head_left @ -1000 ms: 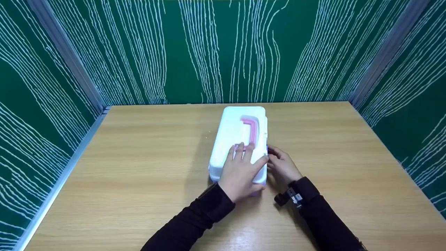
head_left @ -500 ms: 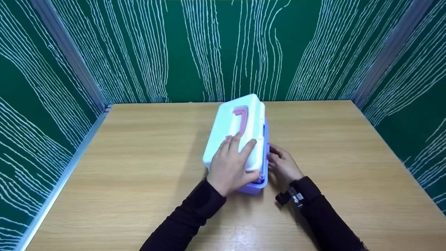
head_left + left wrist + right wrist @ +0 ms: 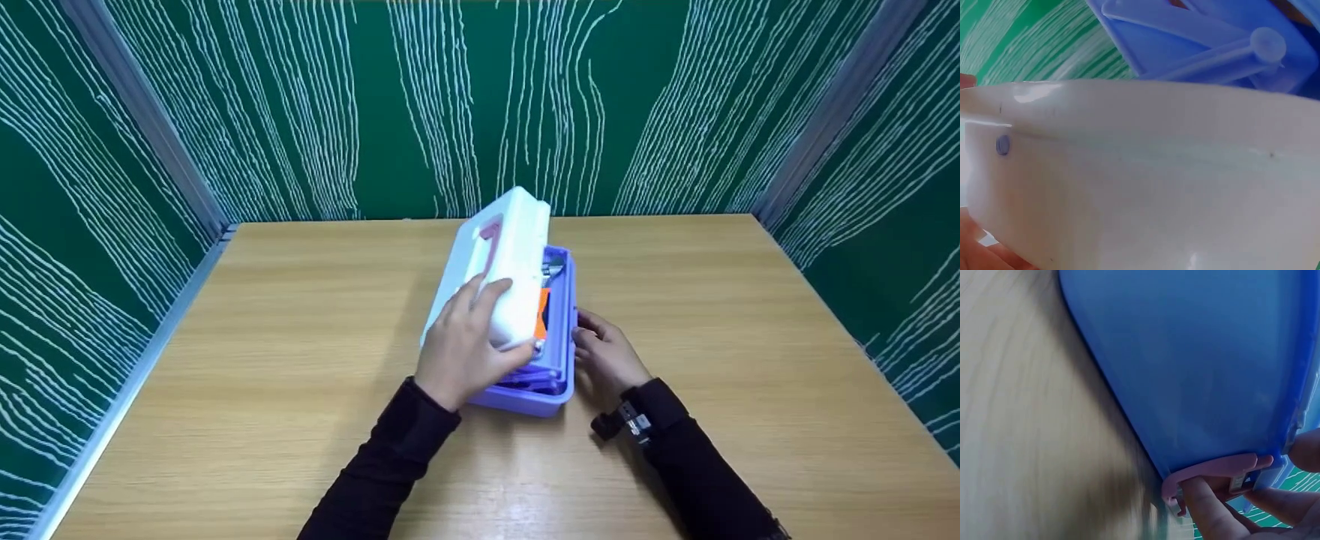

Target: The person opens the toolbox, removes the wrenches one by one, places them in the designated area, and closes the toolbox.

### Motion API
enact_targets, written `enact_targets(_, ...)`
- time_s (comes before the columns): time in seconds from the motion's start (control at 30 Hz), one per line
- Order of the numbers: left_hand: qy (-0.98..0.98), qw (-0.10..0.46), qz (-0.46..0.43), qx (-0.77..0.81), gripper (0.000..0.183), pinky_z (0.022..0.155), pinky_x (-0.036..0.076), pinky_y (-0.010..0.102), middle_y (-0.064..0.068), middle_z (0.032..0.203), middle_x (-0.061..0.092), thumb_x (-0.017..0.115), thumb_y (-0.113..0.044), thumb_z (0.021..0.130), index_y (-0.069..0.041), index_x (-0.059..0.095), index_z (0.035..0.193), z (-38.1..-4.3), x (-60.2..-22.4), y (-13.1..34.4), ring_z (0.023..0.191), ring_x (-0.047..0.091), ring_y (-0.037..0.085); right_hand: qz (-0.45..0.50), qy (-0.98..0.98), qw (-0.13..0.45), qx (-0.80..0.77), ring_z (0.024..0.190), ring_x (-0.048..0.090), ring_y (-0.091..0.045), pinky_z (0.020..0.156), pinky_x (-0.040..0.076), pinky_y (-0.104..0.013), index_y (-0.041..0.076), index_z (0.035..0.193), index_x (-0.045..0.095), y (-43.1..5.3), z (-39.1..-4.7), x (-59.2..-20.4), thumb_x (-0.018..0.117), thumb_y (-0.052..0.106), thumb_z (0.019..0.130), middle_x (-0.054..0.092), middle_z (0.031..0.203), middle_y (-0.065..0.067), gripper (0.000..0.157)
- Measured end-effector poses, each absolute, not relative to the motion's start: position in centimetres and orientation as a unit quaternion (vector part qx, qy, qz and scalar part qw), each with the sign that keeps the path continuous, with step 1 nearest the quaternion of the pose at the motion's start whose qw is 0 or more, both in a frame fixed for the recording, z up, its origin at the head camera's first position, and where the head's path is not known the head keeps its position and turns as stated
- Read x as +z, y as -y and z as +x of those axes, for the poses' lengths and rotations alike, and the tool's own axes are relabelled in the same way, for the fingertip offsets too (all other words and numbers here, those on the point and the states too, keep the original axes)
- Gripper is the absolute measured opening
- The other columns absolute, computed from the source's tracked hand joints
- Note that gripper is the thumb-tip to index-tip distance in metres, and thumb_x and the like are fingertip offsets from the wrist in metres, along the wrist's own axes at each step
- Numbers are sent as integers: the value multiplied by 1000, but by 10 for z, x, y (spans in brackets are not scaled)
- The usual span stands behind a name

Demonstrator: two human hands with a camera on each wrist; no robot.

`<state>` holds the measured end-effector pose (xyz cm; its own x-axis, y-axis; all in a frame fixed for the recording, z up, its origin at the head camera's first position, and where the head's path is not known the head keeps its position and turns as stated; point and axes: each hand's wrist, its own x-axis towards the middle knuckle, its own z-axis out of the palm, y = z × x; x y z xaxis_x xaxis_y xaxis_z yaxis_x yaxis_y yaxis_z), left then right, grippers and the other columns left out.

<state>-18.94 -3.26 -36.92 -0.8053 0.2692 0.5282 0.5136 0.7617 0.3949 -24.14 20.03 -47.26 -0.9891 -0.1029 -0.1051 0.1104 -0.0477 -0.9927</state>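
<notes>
Head view: one lilac box point(image 3: 529, 405) on one wooden table point(image 3: 300, 337), long axis running roughly from 6 to 12 o'clock, with one white lid point(image 3: 517, 277), tilted up at its 3 o'clock edge and leaning over toward 9.

Step in hand, as judged: raising the lid, about half done. Next move, as judged: the lid calls for more turn toward 9 o'clock until it rests back by itself, with the box base kept steady at 3.

Hands, two:
- Left hand point(image 3: 465, 341), at the box's 8 o'clock. Fingers somewhat spread over the lid's outer face, thumb at its raised rim; lid pinched between.
- Right hand point(image 3: 609, 352), at 4 o'clock. Fingers curled at one pink latch point(image 3: 1216, 468), which the right wrist view shows on the box's side; one finger tucked behind the latch, the thumb against the box rim.

Box fittings:
- Carrying handle point(image 3: 491, 234), pink, one, set into the lid's face.
- Inner tray point(image 3: 553, 366), lilac, at least one; any others hidden by the lid.
- Blue struts point(image 3: 1207, 62), two in the left wrist view, with one round pivot point(image 3: 1268, 45).

Contents in sight:
- Orange piece point(image 3: 541, 315), one, partly under the lid.
- Metallic item point(image 3: 552, 268), toward 1 o'clock; number cannot be told.

Worn and surrounding:
- Dark sleeves, two.
- Wrist device point(image 3: 630, 421), one, on the right wrist.
- Green patterned panels point(image 3: 622, 112), three: at 9, 12 and 3 o'clock.
- Grey posts point(image 3: 142, 112), two, at 10 and 2.
</notes>
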Motion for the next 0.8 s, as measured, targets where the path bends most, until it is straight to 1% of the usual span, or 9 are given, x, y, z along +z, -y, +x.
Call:
enact_targets(0.17,899,193,-178,-351,71,92,55,44,13,141,53,75,-45,76,-15,52,137,-192,-366,44,116,60,27,-2,-700,72,-711,111,62,-12,95,53,-27,-2,151,28,-201,-240,-471,39,10,101,42,149,-23,53)
enact_targets(0.3,882,178,-138,-413,72,89,56,44,13,137,56,77,-40,77,-14,50,138,-196,-364,56,111,62,27,1,-704,75,-707,110,61,-11,97,52,-27,-2,152,26,-202,-240,-469,38,9,102,40,150,-23,53)
enact_targets(0.43,866,166,-101,-461,71,84,57,43,14,135,56,76,-40,78,-16,48,139,-198,-365,70,107,62,27,10,-700,76,-710,108,61,-10,95,52,-27,-3,151,28,-200,-241,-469,38,9,102,41,147,-23,52)
enact_targets(0.57,851,164,-77,-492,68,81,58,42,15,136,54,73,-40,82,-15,45,139,-201,-368,81,106,61,27,20,-696,69,-714,105,62,-10,92,53,-25,-2,150,32,-198,-241,-470,44,11,100,46,142,-22,52)
enact_targets(0.7,832,160,-61,-528,64,75,60,39,16,132,55,70,-38,85,-14,42,138,-205,-372,92,102,63,27,20,-711,59,-701,98,61,-7,85,54,-20,-2,148,35,-198,-241,-469,52,12,98,50,134,-22,55)
enact_targets(0.8,813,163,-57,-555,63,71,60,37,18,128,57,68,-38,86,-12,41,137,-207,-376,102,98,64,28,10,-735,48,-676,95,61,-7,81,54,-18,-4,147,37,-199,-242,-469,55,11,96,49,133,-24,56)
